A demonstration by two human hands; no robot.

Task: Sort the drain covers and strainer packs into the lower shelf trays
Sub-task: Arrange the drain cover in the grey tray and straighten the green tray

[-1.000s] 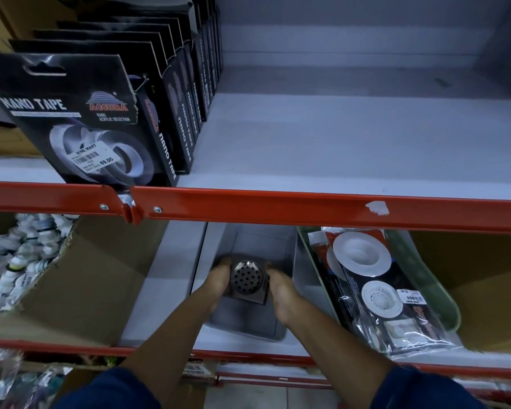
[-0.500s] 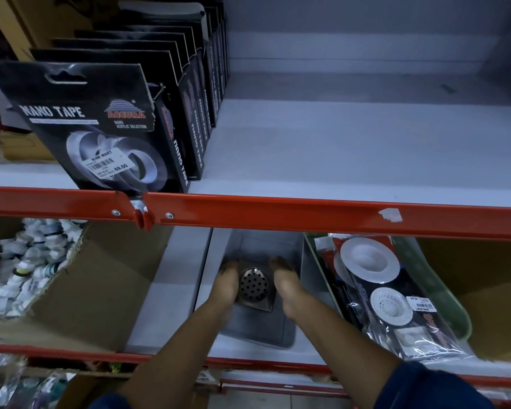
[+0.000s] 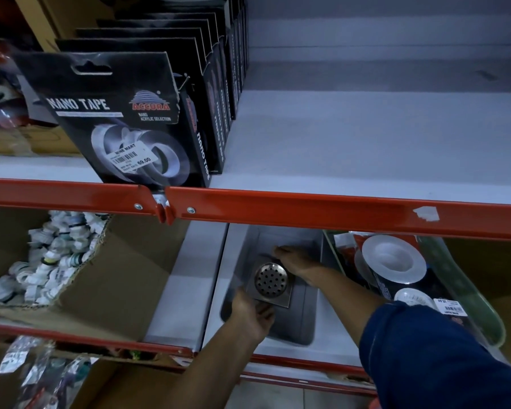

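A square steel drain cover point(image 3: 270, 281) with a round perforated centre lies inside the grey tray point(image 3: 304, 326) on the lower shelf. My left hand point(image 3: 252, 312) grips its near left corner. My right hand point(image 3: 297, 262) rests on its far right edge, fingers curled over it. Just right of the grey tray, a green tray point(image 3: 466, 293) holds clear strainer packs point(image 3: 393, 259) with white round strainers and a price label.
An orange shelf beam point(image 3: 307, 209) crosses above the trays. Black nano tape boxes point(image 3: 124, 119) stand on the upper shelf at left. A torn cardboard box point(image 3: 106, 278) of small white rolls sits left of the grey tray. Bagged items lie bottom left.
Both hands held the cover's left and right sides. The left hand has slid to the near corner and the right hand to the far edge. The cover sits lower in the tray.
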